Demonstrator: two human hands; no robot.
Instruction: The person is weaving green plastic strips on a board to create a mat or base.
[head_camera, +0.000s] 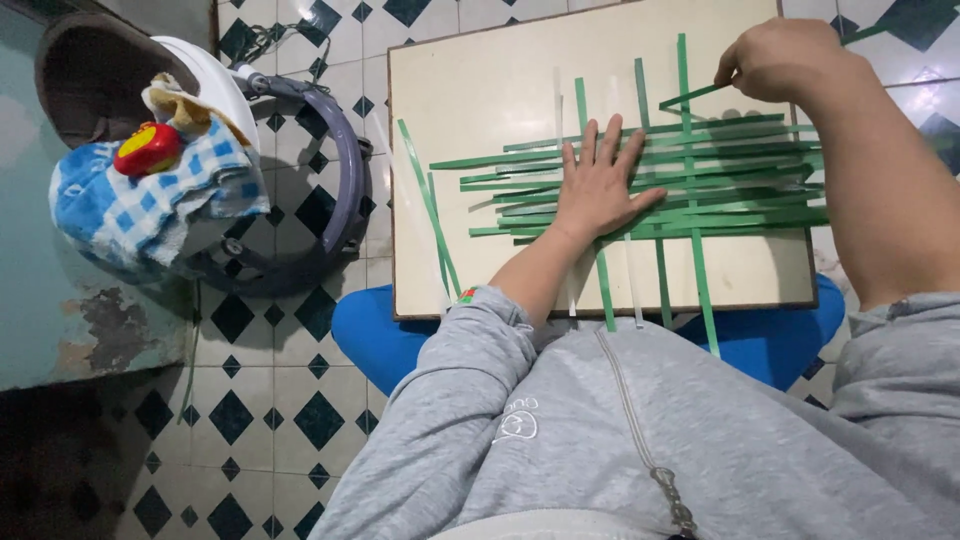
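Grey sweater (640, 440) nearest; left hand (597, 185) flat on thin, limp green strips (740, 170), right hand (780, 58) grip pinching one strip's end (690, 97), best held there

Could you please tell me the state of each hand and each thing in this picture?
left hand: flat, fingers spread, pressing on the woven strips.
right hand: pinching one green strip, lifted at a slant.
woven strips: partly interlaced, ends loose.
board: lying flat.
checked cloth: crumpled.
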